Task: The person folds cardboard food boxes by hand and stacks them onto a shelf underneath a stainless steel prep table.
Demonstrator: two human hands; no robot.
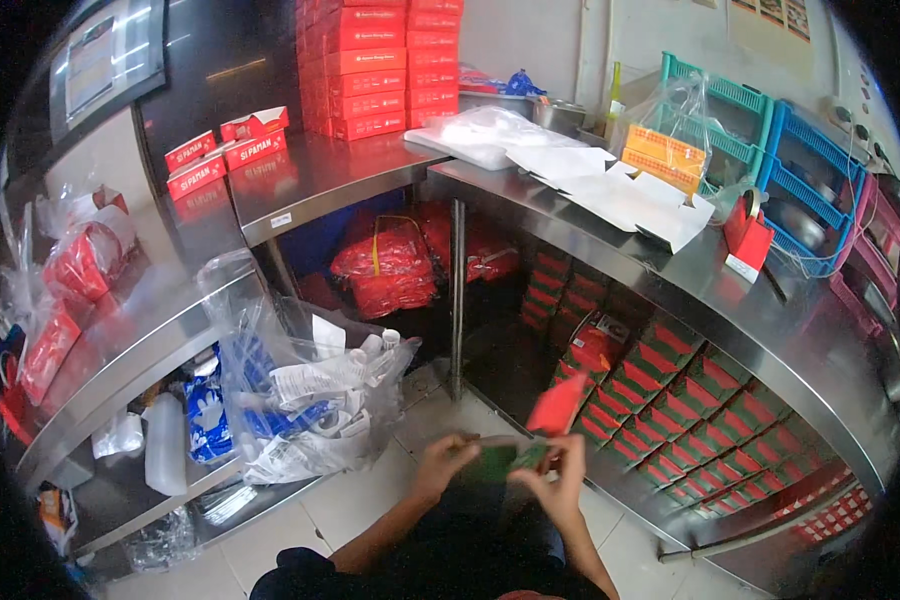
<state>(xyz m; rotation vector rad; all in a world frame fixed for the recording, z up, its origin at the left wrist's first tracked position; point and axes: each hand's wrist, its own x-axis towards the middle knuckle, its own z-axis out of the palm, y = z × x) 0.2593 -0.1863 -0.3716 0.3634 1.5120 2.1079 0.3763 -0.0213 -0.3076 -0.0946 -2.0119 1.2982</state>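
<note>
A small red and green cardboard box (557, 407), partly folded and with a red flap standing up, is between my two hands in front of my body. My left hand (447, 466) grips its green side at the left, blurred by motion. At the right end my right hand (559, 474) pinches the card below the red flap. Rows of similar red and green boxes (667, 416) fill the shelf beneath the right counter, just beyond my right hand.
Flat white cardboard sheets (607, 187) lie on the steel counter (727, 300). Tall stacks of red boxes (366, 75) stand at the back. A clear plastic bag of used paper (322, 405) hangs at the left counter. Blue plastic racks (810, 187) are at the right.
</note>
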